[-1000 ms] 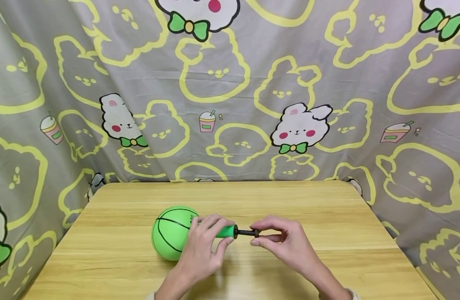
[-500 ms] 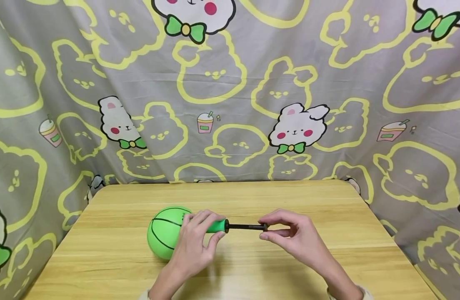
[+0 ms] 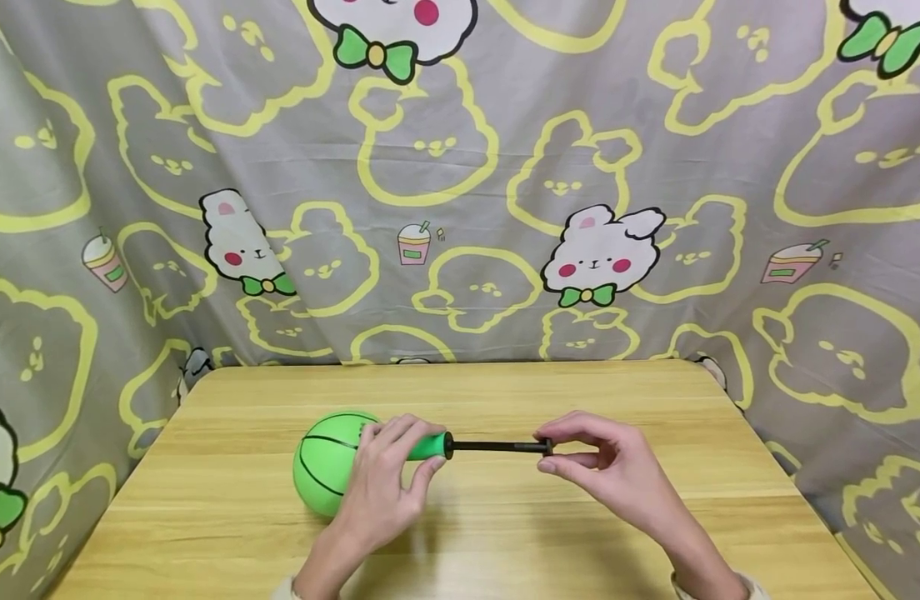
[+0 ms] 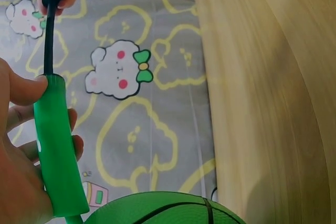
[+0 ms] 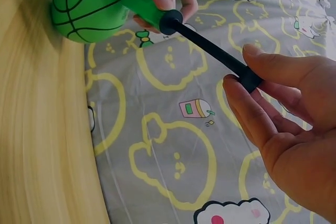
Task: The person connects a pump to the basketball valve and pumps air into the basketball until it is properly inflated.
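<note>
A green ball pump (image 4: 59, 140) lies roughly level between the two hands, its black rod drawn far out of the green barrel. My left hand (image 3: 388, 475) grips the barrel, with fingers and thumb curled round it in the left wrist view. My right hand (image 3: 610, 467) pinches the black handle (image 5: 250, 78) at the rod's end between thumb and fingers. Against the barrel's far end sits a green ball (image 3: 327, 467) with black basketball lines, partly hidden behind my left hand in the head view. The joint between pump and ball is not clearly visible.
A light wooden table (image 3: 460, 392) lies beneath the hands and the ball. Behind it and at both sides hangs a grey curtain (image 3: 475, 208) printed with yellow outlines and white rabbit heads.
My right hand has moved right and slightly up, drawing the pump's rod further out of the barrel. My left hand and the ball have shifted a little to the left.
</note>
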Demonstrator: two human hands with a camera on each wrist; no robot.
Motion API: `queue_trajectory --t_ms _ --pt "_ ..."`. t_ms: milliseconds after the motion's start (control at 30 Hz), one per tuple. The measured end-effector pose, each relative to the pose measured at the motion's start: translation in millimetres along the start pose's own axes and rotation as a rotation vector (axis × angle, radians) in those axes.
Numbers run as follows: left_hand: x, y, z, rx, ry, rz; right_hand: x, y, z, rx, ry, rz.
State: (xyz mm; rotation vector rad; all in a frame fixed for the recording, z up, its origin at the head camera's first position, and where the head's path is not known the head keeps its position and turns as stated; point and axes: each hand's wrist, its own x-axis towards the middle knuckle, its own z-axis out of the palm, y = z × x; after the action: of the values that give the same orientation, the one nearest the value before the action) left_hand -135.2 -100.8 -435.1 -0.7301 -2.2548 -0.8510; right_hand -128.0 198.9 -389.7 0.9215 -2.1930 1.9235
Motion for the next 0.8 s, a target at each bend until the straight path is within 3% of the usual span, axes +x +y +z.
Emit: queue_trajectory --t_ms 500,800 --pt "0.0 4.4 5.6 0.033 0.02 0.001 3 11 16 0.004 0.118 -0.012" --pt "-2.0 12.0 8.3 0.034 -0.016 -0.005 3 16 32 0.041 0.115 -0.011"
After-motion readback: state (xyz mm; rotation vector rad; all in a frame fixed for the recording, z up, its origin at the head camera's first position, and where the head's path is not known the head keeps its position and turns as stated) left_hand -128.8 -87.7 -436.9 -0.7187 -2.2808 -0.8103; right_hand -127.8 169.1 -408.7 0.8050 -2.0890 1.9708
